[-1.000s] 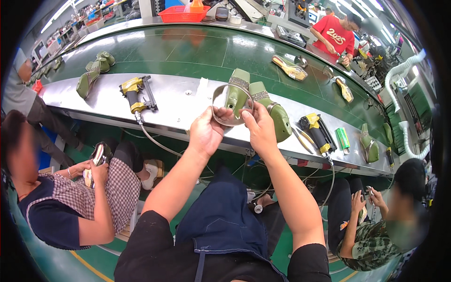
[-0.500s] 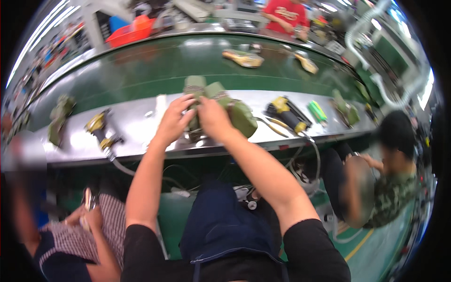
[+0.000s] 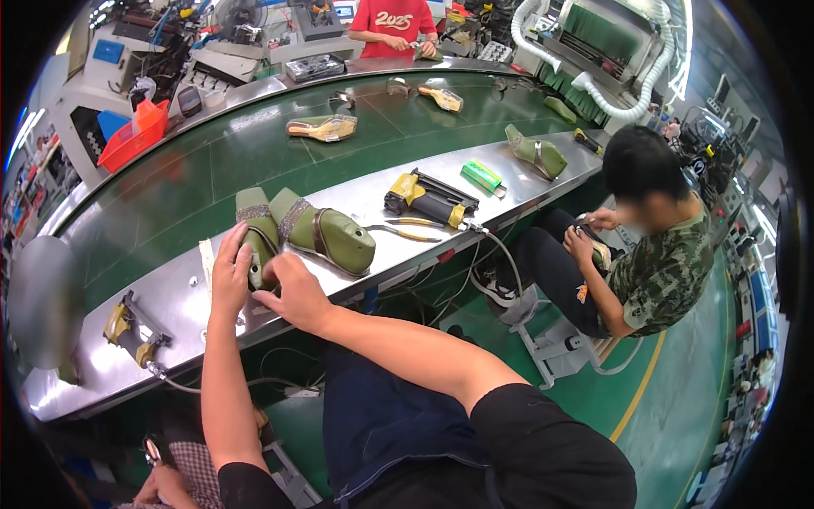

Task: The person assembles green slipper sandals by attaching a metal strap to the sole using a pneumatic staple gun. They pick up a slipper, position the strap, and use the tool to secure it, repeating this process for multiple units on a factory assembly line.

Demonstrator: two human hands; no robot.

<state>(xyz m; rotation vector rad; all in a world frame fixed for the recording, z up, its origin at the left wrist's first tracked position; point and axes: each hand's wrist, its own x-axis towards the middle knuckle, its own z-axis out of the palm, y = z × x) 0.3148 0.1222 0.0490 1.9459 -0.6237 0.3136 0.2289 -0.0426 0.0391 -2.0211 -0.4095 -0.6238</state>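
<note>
A green shoe last (image 3: 264,231) with a patterned strap lies on the metal ledge in front of me. My left hand (image 3: 227,280) lies along its left side, fingers together and pressed to it. My right hand (image 3: 297,293) grips the near end of the same last, fingers bent and thumb below; the fingertips are partly hidden. Touching it on the right is a second green shoe last (image 3: 339,240), with a patterned band and a dark strap around it. A white strip (image 3: 206,263) sits beside my left hand.
Yellow-black air nailers lie left (image 3: 131,331) and right (image 3: 428,199), hoses trailing over the edge. Near the right one are pliers (image 3: 407,229), a green box (image 3: 483,177) and another strapped last (image 3: 537,154). Wrapped pieces (image 3: 322,128) lie on the green belt (image 3: 191,182). Co-workers sit on both sides.
The view has swung to the right, so the ledge slants now. My right hand has moved from the strap area down to the near end of the last. My left hand stays at its side.
</note>
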